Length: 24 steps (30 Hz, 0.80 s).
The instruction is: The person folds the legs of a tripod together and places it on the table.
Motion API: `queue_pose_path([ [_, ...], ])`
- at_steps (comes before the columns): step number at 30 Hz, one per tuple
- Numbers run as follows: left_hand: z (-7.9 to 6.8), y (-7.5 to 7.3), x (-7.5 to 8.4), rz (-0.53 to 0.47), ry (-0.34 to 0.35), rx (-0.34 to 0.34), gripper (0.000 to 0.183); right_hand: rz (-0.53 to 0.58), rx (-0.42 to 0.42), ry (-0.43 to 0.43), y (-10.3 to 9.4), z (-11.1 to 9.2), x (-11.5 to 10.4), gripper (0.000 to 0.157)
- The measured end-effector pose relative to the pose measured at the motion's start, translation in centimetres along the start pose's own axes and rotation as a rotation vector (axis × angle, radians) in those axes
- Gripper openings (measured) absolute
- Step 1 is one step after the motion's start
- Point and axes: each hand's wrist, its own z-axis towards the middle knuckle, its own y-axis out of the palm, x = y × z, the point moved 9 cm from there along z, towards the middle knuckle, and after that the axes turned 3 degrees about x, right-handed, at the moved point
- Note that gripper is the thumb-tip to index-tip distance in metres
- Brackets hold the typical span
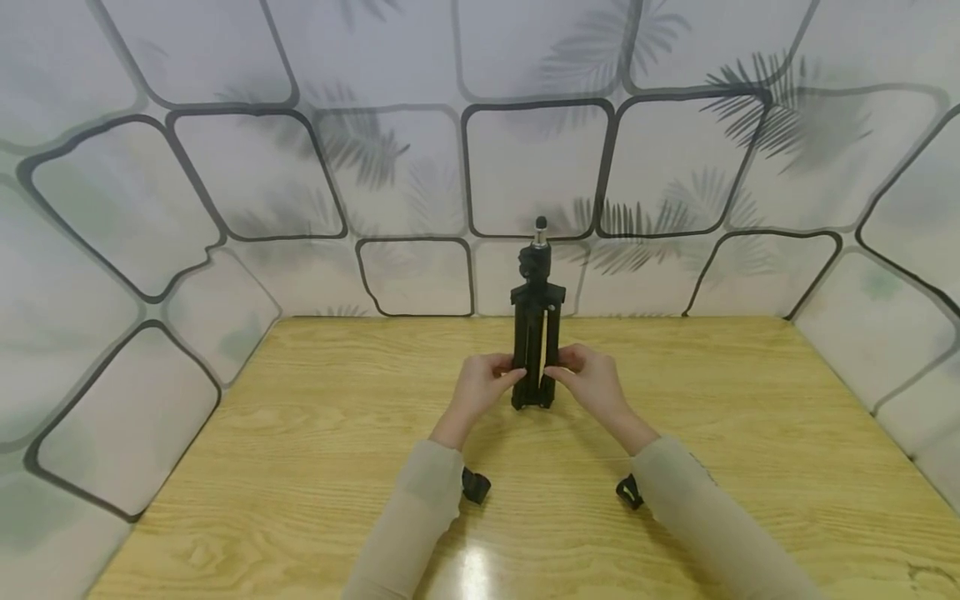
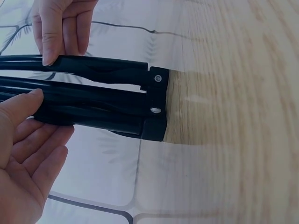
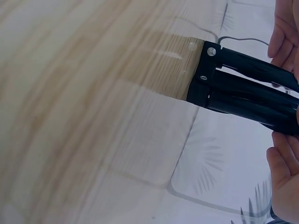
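A folded black mini tripod stands upright over the wooden table, its legs close together and a silver post with a black tip on top. My left hand pinches the left leg between thumb and fingers, near the lower half. On the other side my right hand grips the right leg at about the same height. In the left wrist view, the tripod's legs end in square black feet with round metal pins, right at the tabletop. The right wrist view shows the legs between both hands, partly cut off by the frame.
The wood-grain table reaches back to a pale patterned backdrop with dark outlines and leaf shadows, which also rises on both sides. A black device is at the left wrist, another at the right wrist.
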Motion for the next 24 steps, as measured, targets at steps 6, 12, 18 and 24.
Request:
queue_pose_path([
  [6,0.07,0.16,-0.26,-0.016,-0.004,0.003,0.027,0.002,0.026,-0.014,0.16,0.12,-0.11,0.021],
  [12,0.09,0.20,-0.24,-0.024,0.001,0.006,0.027,-0.016,0.037,-0.012,0.14,-0.02,-0.45,0.022],
  [18,0.12,0.17,-0.32,-0.035,-0.035,0.004,0.026,-0.024,0.038,-0.011,0.13,-0.04,-0.58,0.021],
  [24,0.35,0.14,-0.39,-0.017,-0.037,0.007,0.024,-0.015,0.002,-0.042,0.07,0.11,-0.57,0.023],
])
